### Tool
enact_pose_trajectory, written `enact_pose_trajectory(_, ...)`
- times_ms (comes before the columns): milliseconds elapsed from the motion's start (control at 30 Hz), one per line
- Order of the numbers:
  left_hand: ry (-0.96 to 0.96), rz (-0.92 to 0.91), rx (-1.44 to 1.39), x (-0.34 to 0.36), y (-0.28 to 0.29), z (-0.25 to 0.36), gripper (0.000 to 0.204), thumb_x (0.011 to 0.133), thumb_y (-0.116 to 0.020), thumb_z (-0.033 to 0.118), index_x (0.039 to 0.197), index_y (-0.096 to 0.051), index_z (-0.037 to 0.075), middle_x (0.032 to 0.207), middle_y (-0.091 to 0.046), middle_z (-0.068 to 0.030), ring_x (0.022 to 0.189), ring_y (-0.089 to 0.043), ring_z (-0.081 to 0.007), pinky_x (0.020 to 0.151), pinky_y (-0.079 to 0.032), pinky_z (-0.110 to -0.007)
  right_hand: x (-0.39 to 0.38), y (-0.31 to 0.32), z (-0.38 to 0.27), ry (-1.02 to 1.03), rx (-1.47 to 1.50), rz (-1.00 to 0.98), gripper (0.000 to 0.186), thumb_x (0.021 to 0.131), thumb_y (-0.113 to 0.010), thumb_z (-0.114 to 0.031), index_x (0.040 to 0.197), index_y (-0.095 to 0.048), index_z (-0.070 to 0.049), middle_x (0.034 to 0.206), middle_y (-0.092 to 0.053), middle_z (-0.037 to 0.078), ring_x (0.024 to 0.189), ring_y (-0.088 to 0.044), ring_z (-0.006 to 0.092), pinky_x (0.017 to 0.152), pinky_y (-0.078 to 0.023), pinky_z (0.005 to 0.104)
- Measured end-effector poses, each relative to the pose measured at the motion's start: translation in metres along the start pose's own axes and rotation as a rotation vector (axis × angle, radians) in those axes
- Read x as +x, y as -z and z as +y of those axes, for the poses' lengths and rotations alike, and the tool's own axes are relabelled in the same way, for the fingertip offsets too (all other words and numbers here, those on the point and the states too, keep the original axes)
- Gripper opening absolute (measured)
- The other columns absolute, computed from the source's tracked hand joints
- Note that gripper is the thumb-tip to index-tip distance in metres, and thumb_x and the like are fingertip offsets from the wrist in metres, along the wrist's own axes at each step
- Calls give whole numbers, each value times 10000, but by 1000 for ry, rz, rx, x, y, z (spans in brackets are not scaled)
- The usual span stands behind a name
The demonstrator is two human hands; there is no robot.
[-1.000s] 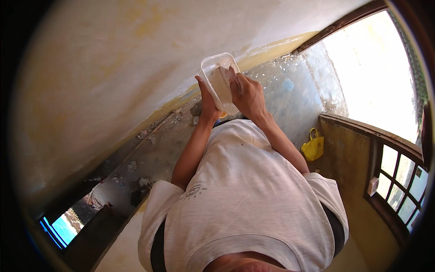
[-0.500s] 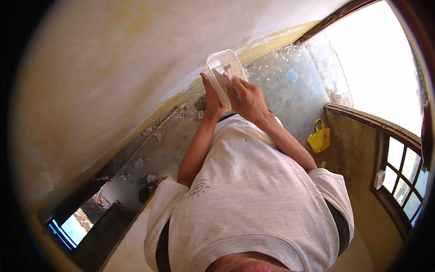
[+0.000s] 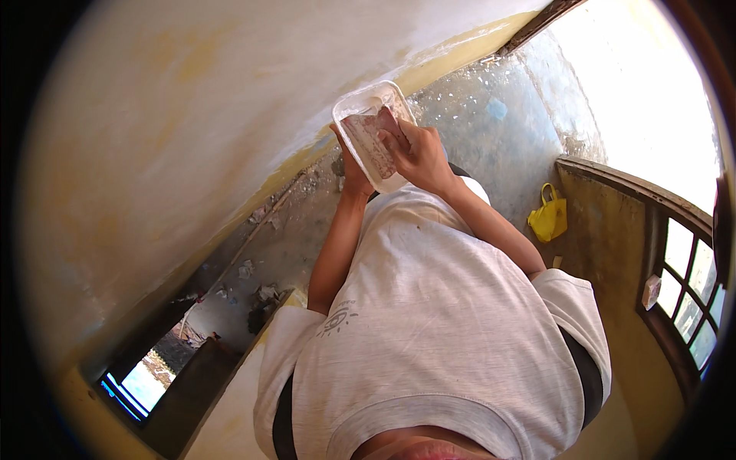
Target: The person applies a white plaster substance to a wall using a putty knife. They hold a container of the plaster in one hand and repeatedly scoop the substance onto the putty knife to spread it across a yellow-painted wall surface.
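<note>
I held a clear plastic container up in front of my chest, tilted so that its open side faced me. My left hand came up under it from below and gripped its lower left edge; most of that hand was hidden behind the container, so I could see the wrist and part of the palm but not how the fingers closed. My right hand lay against the container's right side, its fingers curled over the rim and reaching inside, where they pressed on a pinkish, mottled piece of material lying flat on the bottom. Whether the fingertips pinched that piece or only rested on it I could not tell.

The container hung in the air, carried by nothing but my two hands, above the grey, stained concrete floor and just beside the pale, yellowed wall. My white T-shirt filled the lower middle of the view. A yellow bag sat on the floor to my right, near a wooden window frame. Scraps of debris lay along the foot of the wall on my left, well apart from the container.
</note>
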State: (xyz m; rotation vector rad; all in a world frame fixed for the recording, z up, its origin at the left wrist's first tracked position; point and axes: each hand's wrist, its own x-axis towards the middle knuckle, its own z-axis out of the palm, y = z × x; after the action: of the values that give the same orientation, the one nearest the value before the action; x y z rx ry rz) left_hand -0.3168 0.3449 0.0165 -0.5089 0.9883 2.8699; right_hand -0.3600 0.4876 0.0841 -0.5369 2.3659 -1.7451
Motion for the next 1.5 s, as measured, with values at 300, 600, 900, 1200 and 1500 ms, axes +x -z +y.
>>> enact_pose_trajectory(300, 95, -35, -64, 26, -13, -43, 881, 942, -281, 785, 1487, -402, 103, 1366, -569, -119, 1190, -609, -263, 983, -546, -423, 1, 41, 54, -258, 143, -42, 334, 947, -663, -251, 853, -626, 67, 594, -537, 210, 509, -520, 250, 543, -428, 390)
enact_pose_trajectory(600, 159, -70, -106, 50, -37, -89, 916, 924, -277, 807, 1503, -365, 103, 1372, -559, -148, 1164, -628, -297, 922, -583, -478, 0, 90, 103, -357, 296, -91, 390, 993, -666, -329, 832, -618, 23, 665, -514, -25, 624, -493, 58, 539, -443, 274)
enact_pose_trajectory(900, 177, -82, -150, 65, -52, -113, 933, 925, -251, 809, 1513, -339, 90, 1411, -529, -175, 1247, -586, -327, 997, -549, -511, 4, 123, 114, -429, 430, -137, 379, 1001, -648, -351, 960, -671, 25, 755, -613, -14, 673, -546, 50, 596, -485, 256)
enact_pose_trajectory(1200, 117, -141, -370, 71, -70, -102, 933, 923, -273, 813, 1519, -362, 101, 1454, -503, -172, 1283, -558, -351, 1051, -492, -559, 26, 146, 109, -458, 767, -83, 359, 1006, -637, -303, 1117, -664, 37, 901, -700, 50, 766, -659, 97, 668, -554, 274)
enact_pose_trajectory(1500, -208, -89, -46, 64, -93, -100, 708, 883, -718, 100, 1485, -349, 45, 1366, -539, -173, 1194, -615, -288, 943, -593, -447, 34, 164, 58, -122, 415, 192, 207, 992, -659, -180, 974, -657, 26, 766, -630, 10, 684, -545, 40, 576, -506, 255)
